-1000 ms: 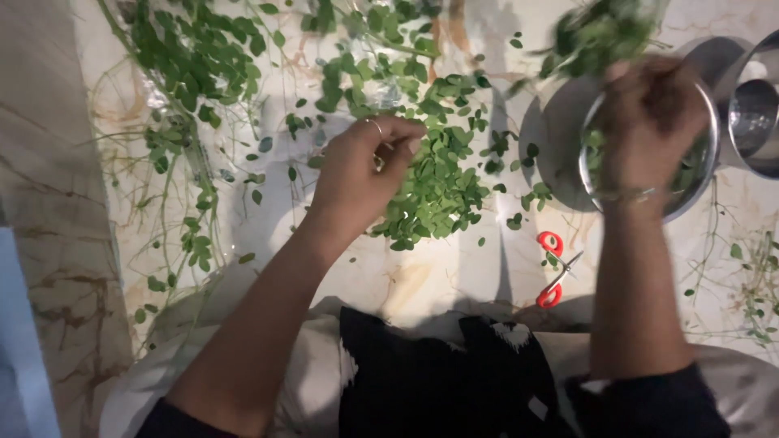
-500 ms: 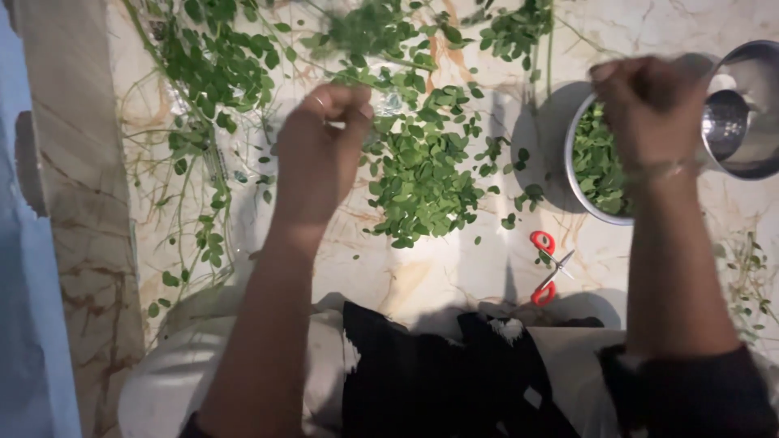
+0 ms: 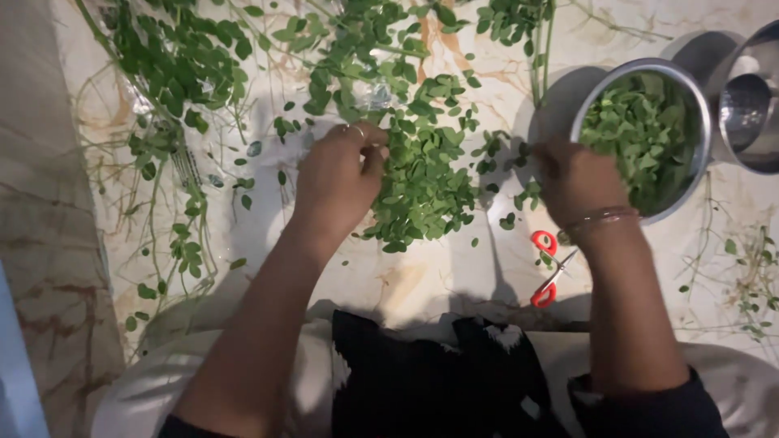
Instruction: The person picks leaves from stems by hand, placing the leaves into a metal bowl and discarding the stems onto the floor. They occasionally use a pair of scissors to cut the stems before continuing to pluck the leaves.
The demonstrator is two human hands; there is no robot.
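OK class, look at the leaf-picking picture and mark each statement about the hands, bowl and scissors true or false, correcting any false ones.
1. The left hand rests at the pile of loose green leaves. True.
2. The steel bowl beside the right hand is empty. False: it holds plucked green leaves.
3. The scissors have red handles. True.
4. The right hand grips the scissors. False: they lie on the marble surface, below the wrist.
5. Leafy stems lie at upper left. True.

Red-handled scissors (image 3: 550, 270) on marble; empty steel vessel (image 3: 751, 109) far right.
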